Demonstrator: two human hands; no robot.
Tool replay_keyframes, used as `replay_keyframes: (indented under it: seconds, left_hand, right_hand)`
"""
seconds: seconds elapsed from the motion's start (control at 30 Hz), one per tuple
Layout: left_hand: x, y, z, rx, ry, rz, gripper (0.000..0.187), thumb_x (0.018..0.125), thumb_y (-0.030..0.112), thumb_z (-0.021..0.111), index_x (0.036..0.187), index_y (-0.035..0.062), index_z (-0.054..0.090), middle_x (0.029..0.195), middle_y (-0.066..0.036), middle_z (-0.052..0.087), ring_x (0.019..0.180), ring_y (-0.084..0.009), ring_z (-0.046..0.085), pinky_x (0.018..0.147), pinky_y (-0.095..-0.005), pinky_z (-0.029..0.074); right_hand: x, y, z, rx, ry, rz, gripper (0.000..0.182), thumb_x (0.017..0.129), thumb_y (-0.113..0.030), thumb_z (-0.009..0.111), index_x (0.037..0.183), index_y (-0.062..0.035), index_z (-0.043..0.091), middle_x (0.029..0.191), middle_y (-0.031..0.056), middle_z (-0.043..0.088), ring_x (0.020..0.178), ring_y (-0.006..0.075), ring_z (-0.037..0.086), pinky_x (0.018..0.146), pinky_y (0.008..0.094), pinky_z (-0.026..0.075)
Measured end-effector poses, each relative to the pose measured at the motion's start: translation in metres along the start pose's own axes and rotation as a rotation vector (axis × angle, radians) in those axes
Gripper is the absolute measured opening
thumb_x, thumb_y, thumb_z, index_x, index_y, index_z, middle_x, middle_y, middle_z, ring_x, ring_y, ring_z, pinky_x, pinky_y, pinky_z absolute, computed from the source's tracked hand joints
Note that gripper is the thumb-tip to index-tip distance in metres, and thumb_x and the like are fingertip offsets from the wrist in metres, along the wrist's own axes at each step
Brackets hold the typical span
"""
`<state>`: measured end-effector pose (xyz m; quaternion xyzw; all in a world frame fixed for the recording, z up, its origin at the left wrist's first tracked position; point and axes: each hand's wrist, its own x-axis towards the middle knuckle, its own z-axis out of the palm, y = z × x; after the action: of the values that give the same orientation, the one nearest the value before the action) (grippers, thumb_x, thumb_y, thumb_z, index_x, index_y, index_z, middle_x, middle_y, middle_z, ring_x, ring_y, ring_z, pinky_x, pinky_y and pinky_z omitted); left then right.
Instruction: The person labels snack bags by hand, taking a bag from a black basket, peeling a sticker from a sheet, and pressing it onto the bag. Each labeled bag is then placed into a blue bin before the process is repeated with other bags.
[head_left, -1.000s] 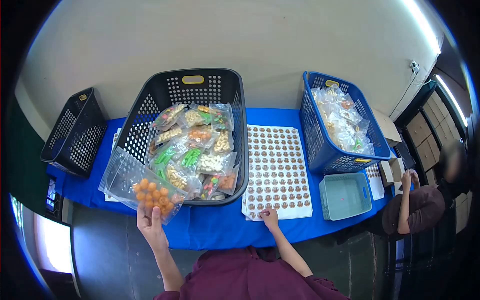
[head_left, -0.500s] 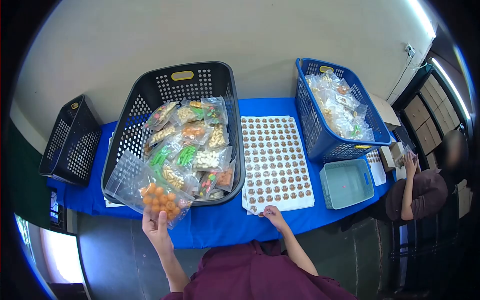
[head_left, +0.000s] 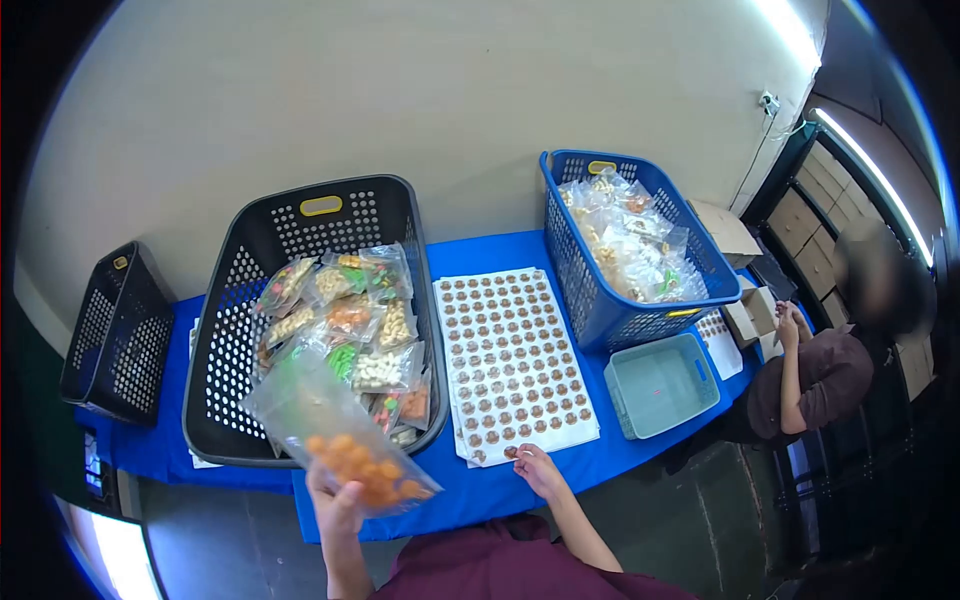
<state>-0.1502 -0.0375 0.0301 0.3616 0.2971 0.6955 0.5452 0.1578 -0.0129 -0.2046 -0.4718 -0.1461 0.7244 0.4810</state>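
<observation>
In my left hand (head_left: 337,503) is a clear plastic bag (head_left: 362,466) of round orange snacks, gripped near its lower side and slightly blurred. The bag hangs tilted over the near rim of a black basket (head_left: 214,400), which holds several similar bags (head_left: 388,368) of coloured snacks. My right hand (head_left: 540,474) is at the front edge of a white sticker sheet (head_left: 583,432). Thumb and finger pinch a small round brown sticker (head_left: 511,452) there. Rows of matching round stickers cover the sheet.
A blue basket (head_left: 640,318) full of snack bags stands to the right, behind a grey-green tray (head_left: 655,425). Another black basket (head_left: 118,340) is at far left. A blue cloth (head_left: 480,250) covers the table. On the right, a person (head_left: 815,380) works beside cardboard boxes (head_left: 745,318).
My view has shifted, so the baskets sit lower and further left. The orange snack bag has swung rightward and tilted more. My right hand stays at the sheet's front edge.
</observation>
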Motion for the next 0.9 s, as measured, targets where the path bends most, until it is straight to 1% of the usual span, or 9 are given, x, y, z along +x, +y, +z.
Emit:
replay_keyframes:
  seconds: [0.07, 0.17, 0.2, 0.4, 0.53, 0.57, 0.7, 0.8, 0.9]
  left_hand:
    - [0.006, -0.012, 0.015, 0.078, -0.252, -0.227, 0.053, 0.067, 0.017, 0.071, 0.11, -0.003, 0.046, 0.1, -0.01, 0.057, 0.089, -0.0169, 0.058, 0.08, -0.0306, 0.046]
    - [0.011, -0.04, 0.064, 0.115, -0.504, -0.318, 0.045, 0.077, 0.005, 0.061, 0.116, 0.0011, 0.04, 0.107, -0.008, 0.052, 0.104, -0.0176, 0.049, 0.089, -0.0316, 0.04]
    - [0.011, -0.044, 0.084, 0.022, -0.501, -0.381, 0.044, 0.079, 0.005, 0.059, 0.118, 0.001, 0.038, 0.107, -0.008, 0.051, 0.105, -0.0163, 0.048, 0.088, -0.0307, 0.041]
    - [0.029, -0.089, 0.114, 0.173, -0.501, -0.469, 0.034, 0.085, 0.011, 0.052, 0.114, -0.002, 0.042, 0.103, -0.011, 0.053, 0.098, -0.0148, 0.053, 0.081, -0.0275, 0.046]
    - [0.032, -0.103, 0.134, 0.196, -0.494, -0.453, 0.033, 0.087, 0.013, 0.05, 0.114, -0.0044, 0.043, 0.1, -0.011, 0.056, 0.092, -0.0142, 0.056, 0.078, -0.0263, 0.047]
    - [0.03, -0.109, 0.136, 0.213, -0.502, -0.444, 0.033, 0.087, 0.013, 0.049, 0.115, -0.0049, 0.042, 0.099, -0.011, 0.057, 0.091, -0.014, 0.056, 0.078, -0.026, 0.047]
    - [0.026, -0.128, 0.142, 0.254, -0.546, -0.439, 0.033, 0.089, 0.014, 0.048, 0.116, -0.0046, 0.042, 0.099, -0.011, 0.058, 0.089, -0.0133, 0.057, 0.075, -0.0238, 0.046]
    - [0.029, -0.136, 0.148, 0.229, -0.527, -0.493, 0.033, 0.089, 0.015, 0.048, 0.116, -0.0045, 0.042, 0.099, -0.011, 0.058, 0.088, -0.0128, 0.057, 0.074, -0.023, 0.046]
    - [0.033, -0.144, 0.156, 0.286, -0.489, -0.424, 0.032, 0.089, 0.015, 0.047, 0.115, -0.0044, 0.043, 0.099, -0.01, 0.058, 0.087, -0.0122, 0.057, 0.073, -0.0228, 0.046]
  right_hand:
    - [-0.009, -0.012, 0.002, 0.069, -0.03, -0.031, 0.008, 0.081, -0.007, 0.055, 0.089, -0.0106, 0.052, 0.086, 0.0035, 0.058, 0.07, 0.0099, 0.051, 0.065, 0.0244, 0.04]
    - [-0.034, -0.052, 0.025, 0.182, -0.067, -0.132, 0.012, 0.082, -0.007, 0.054, 0.094, -0.0091, 0.052, 0.086, 0.0039, 0.056, 0.066, 0.0084, 0.047, 0.065, 0.0235, 0.038]
    - [-0.042, -0.067, 0.032, 0.217, -0.081, -0.188, 0.013, 0.082, -0.006, 0.054, 0.095, -0.0088, 0.052, 0.086, 0.0042, 0.056, 0.067, 0.0085, 0.047, 0.065, 0.0236, 0.038]
    - [-0.106, -0.154, 0.06, 0.288, -0.201, -0.589, 0.012, 0.083, -0.004, 0.052, 0.095, -0.0034, 0.051, 0.089, 0.0064, 0.056, 0.076, 0.0111, 0.052, 0.072, 0.0254, 0.042]
    - [-0.143, -0.177, 0.096, 0.007, -0.027, -0.821, 0.013, 0.079, 0.004, 0.052, 0.091, -0.0015, 0.05, 0.084, 0.0074, 0.058, 0.078, 0.0136, 0.057, 0.076, 0.0272, 0.044]
    - [-0.149, -0.178, 0.106, -0.069, 0.003, -0.805, 0.018, 0.076, 0.005, 0.055, 0.092, -0.0009, 0.05, 0.078, 0.0061, 0.058, 0.072, 0.0114, 0.056, 0.07, 0.0242, 0.044]
    - [-0.139, -0.174, 0.107, -0.543, 0.101, -0.934, 0.027, 0.071, 0.003, 0.064, 0.093, -0.0009, 0.049, 0.073, 0.0031, 0.057, 0.068, 0.0065, 0.05, 0.063, 0.0185, 0.037]
    - [-0.13, -0.181, 0.097, -0.616, 0.127, -0.922, 0.028, 0.072, 0.002, 0.063, 0.095, -0.0009, 0.048, 0.071, 0.0027, 0.057, 0.066, 0.0059, 0.049, 0.061, 0.0185, 0.036]
    - [-0.125, -0.195, 0.089, -0.627, 0.082, -0.88, 0.03, 0.072, 0.001, 0.064, 0.097, -0.0009, 0.047, 0.071, 0.0026, 0.057, 0.065, 0.0053, 0.048, 0.06, 0.0184, 0.036]
